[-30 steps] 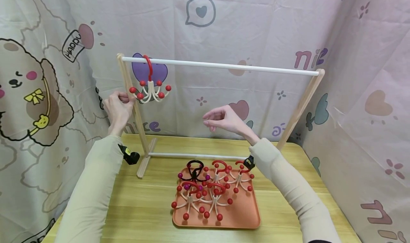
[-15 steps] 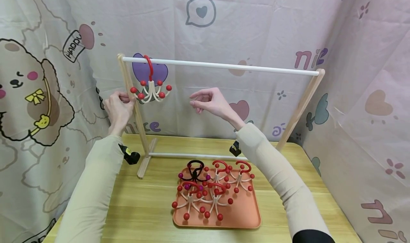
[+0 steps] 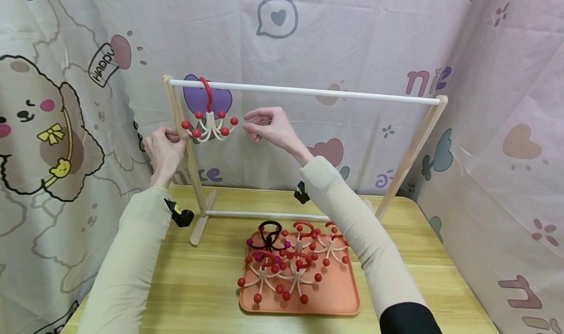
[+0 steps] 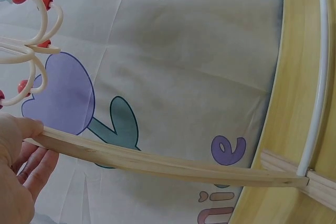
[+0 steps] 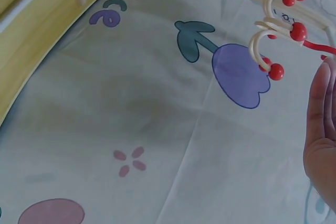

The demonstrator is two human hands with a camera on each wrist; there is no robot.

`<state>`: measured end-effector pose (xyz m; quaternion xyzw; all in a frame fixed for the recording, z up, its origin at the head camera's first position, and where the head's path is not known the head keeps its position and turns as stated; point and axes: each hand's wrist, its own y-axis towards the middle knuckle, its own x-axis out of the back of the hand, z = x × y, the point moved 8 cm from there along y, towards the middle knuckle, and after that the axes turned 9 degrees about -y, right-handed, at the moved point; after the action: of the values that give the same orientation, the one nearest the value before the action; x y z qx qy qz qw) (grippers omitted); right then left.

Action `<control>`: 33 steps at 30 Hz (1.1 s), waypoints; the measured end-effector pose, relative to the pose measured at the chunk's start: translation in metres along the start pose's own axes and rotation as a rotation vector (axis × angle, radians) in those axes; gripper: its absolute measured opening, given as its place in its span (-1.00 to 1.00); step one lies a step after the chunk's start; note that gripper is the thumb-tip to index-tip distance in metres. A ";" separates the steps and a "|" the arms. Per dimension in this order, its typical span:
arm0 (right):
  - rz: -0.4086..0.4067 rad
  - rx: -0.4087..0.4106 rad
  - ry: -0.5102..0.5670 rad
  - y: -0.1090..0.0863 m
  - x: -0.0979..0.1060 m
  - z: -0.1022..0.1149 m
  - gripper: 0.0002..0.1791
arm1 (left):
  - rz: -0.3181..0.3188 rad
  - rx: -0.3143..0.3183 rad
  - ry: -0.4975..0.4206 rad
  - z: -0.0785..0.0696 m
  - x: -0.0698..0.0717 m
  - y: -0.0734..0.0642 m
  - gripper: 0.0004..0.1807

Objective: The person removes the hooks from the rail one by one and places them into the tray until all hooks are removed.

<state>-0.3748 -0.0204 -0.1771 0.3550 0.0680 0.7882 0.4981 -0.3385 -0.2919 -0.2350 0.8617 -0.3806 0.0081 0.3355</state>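
Observation:
My left hand [image 3: 165, 150] pinches the left wooden post [image 4: 131, 161] of a rack, thumb on one side and fingers on the other. From the rack's white top bar [image 3: 308, 91], near that post, hangs a cream multi-armed hook [image 3: 211, 126] with red ball tips and a red curved hanger [image 3: 207, 91]. Just right of its balls is my right hand [image 3: 270, 126], fingers loosely bent and holding nothing. In the right wrist view the fingers [image 5: 319, 103] of that hand lie beside the hanging hook [image 5: 278, 30].
An orange tray [image 3: 335, 299] on the wooden table [image 3: 198, 285] bears several more red-tipped hooks [image 3: 297, 275] and a black one [image 3: 270, 236] with purple balls. The rack's right post [image 3: 411, 153] stands behind my right forearm. Printed curtains [image 3: 374, 40] surround the table.
My right hand has moved left and up, from above the tray to beside the hanging hook. My left hand stays on the post.

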 end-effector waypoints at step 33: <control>-0.210 -0.035 -0.144 0.061 -0.043 0.036 -0.69 | 0.010 0.004 -0.017 0.001 -0.001 0.000 -0.76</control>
<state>-0.3861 -0.0952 -0.1438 0.3930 0.0548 0.7051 0.5877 -0.3396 -0.2918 -0.2366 0.8606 -0.3876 0.0032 0.3303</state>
